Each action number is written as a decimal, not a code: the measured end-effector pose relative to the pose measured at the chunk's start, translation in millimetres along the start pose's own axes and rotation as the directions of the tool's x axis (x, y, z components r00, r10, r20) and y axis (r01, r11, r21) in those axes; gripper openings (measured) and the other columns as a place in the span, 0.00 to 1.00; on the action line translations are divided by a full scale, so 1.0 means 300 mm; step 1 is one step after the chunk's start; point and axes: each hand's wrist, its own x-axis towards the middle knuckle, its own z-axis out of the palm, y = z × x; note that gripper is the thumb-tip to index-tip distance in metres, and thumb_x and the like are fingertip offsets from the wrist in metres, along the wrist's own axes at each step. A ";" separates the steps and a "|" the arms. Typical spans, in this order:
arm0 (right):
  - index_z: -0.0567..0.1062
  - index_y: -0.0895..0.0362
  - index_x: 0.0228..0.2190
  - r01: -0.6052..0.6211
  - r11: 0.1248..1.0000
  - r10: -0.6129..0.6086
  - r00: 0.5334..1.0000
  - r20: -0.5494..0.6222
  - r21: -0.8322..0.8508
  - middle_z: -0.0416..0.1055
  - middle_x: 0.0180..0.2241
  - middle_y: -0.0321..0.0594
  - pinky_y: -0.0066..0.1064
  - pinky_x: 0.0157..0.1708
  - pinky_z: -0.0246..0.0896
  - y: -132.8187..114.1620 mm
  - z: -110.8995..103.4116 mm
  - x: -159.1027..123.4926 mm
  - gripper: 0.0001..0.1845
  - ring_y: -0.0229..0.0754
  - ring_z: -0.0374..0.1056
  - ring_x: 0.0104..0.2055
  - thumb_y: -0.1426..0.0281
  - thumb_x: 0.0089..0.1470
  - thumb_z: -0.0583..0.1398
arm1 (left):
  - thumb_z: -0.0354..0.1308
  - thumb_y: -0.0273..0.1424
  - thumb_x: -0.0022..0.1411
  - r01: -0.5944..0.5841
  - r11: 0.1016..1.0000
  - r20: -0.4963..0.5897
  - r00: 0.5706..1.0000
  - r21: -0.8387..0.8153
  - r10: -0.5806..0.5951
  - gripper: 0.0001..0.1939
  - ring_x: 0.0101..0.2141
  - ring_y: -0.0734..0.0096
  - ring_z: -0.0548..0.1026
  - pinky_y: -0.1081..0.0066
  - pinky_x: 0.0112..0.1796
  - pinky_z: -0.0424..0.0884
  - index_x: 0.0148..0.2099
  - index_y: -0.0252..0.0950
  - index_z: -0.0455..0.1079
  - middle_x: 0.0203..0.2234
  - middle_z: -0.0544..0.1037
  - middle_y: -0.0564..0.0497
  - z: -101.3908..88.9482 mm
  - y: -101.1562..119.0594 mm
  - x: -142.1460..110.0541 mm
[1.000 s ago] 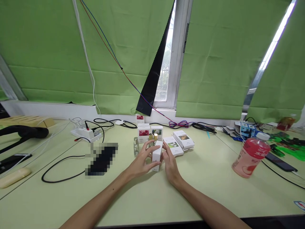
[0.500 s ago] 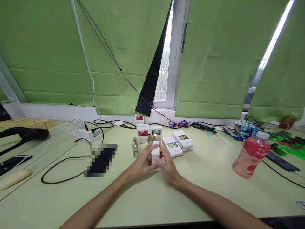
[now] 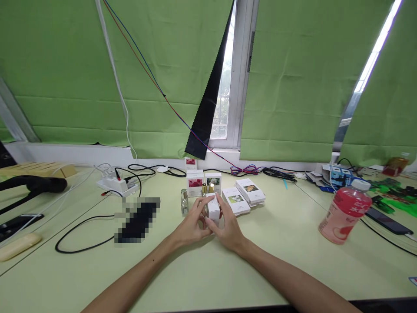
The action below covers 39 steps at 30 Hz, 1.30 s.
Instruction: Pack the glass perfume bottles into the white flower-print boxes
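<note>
Green blinds (image 3: 293, 78) (softly creased) flank a bright window (image 3: 223, 100).

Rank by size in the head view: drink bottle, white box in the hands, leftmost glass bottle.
1. Drink bottle, clearly largest
2. White box, partly covered
3. Leftmost glass bottle, slimmest

Small box (image 3: 213, 212): white. Upright left carton (image 3: 195, 189): white, crimson-pink flower print. Upright right carton (image 3: 213, 175): white, pale blooms on dark green. Flat cartons: nearer one (image 3: 240, 208), white with green-and-white picture; farther one (image 3: 256, 196), white with orange flower (darkish ground). Caps (image 3: 211, 188): gold. Tabletop (image 3: 208, 278): pale yellow-green. Blinds (image 3: 293, 78): mid-green. Drink bottle (image 3: 345, 213): red over pink, white cap. Twin wires: red (image 3: 124, 35), blue (image 3: 133, 40).
</note>
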 end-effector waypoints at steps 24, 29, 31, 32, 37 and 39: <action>0.70 0.64 0.52 0.105 0.865 -0.205 0.967 -0.155 -0.490 0.68 0.57 0.61 0.35 0.31 0.75 0.007 -0.034 0.010 0.23 0.52 0.77 0.44 0.67 0.57 0.59 | 0.62 0.29 0.58 -0.026 0.998 0.028 0.999 -0.056 0.028 0.44 0.52 0.61 0.73 0.54 0.54 0.74 0.71 0.51 0.44 0.66 0.57 0.44 0.013 -0.032 -0.010; 0.69 0.65 0.53 0.049 0.839 -0.105 0.992 -0.074 -0.543 0.66 0.59 0.64 0.37 0.32 0.74 0.003 -0.050 0.038 0.22 0.54 0.77 0.44 0.67 0.59 0.57 | 0.60 0.30 0.61 0.007 0.998 0.032 0.999 -0.061 -0.005 0.38 0.54 0.58 0.73 0.53 0.54 0.73 0.69 0.47 0.48 0.63 0.62 0.41 0.009 -0.033 -0.007; 0.68 0.65 0.54 0.031 0.835 -0.063 0.997 -0.039 -0.549 0.65 0.59 0.63 0.39 0.36 0.74 0.002 -0.058 0.051 0.23 0.56 0.75 0.49 0.67 0.60 0.57 | 0.59 0.31 0.62 0.016 0.998 0.014 1.000 -0.055 -0.016 0.34 0.53 0.59 0.74 0.55 0.53 0.74 0.67 0.45 0.51 0.61 0.65 0.41 0.012 -0.037 -0.003; 0.67 0.64 0.55 0.020 0.836 -0.041 0.999 -0.025 -0.549 0.65 0.59 0.63 0.39 0.39 0.74 0.000 -0.061 0.059 0.23 0.56 0.74 0.51 0.67 0.61 0.56 | 0.58 0.32 0.62 0.016 0.999 0.005 1.000 -0.045 -0.016 0.31 0.51 0.60 0.75 0.56 0.51 0.75 0.66 0.45 0.53 0.59 0.67 0.42 0.015 -0.039 0.000; 0.66 0.63 0.56 -0.053 0.843 0.075 0.997 0.019 -0.536 0.64 0.60 0.61 0.41 0.47 0.70 -0.009 -0.073 0.101 0.23 0.56 0.70 0.56 0.68 0.61 0.57 | 0.51 0.32 0.66 0.001 0.994 0.004 1.000 0.114 -0.002 0.11 0.37 0.70 0.77 0.65 0.41 0.78 0.51 0.40 0.67 0.46 0.69 0.46 0.024 -0.049 0.012; 0.66 0.62 0.56 -0.077 0.844 0.109 0.994 0.030 -0.531 0.63 0.61 0.60 0.40 0.48 0.69 -0.010 -0.077 0.117 0.23 0.54 0.70 0.56 0.69 0.61 0.58 | 0.50 0.31 0.67 0.016 0.984 -0.013 1.000 0.179 -0.014 0.08 0.32 0.73 0.75 0.67 0.37 0.77 0.46 0.39 0.68 0.43 0.68 0.48 0.023 -0.054 0.014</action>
